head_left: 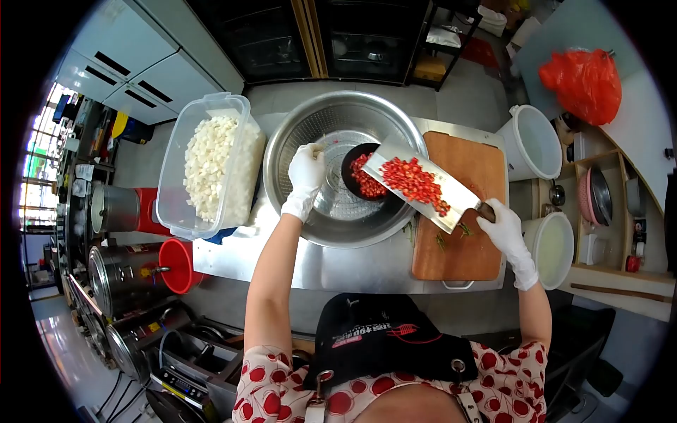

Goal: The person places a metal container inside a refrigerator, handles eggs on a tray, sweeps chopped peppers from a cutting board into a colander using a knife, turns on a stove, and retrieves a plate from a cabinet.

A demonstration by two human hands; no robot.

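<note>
My right hand, in a white glove, is closed around the dark handle of a cleaver. Chopped red chilies lie heaped on its wide, flat blade. The blade's far end reaches over a black bowl, which has more chopped chilies in it. That bowl sits inside a large metal basin with perforated walls. Also gloved, my left hand is above the basin's left side, fingers curled closed; what they hold, if anything, is hidden.
A wooden cutting board with green scraps lies right of the basin on the steel table. At left stands a clear plastic tub of white cubes. White buckets are at right, a red bucket at lower left.
</note>
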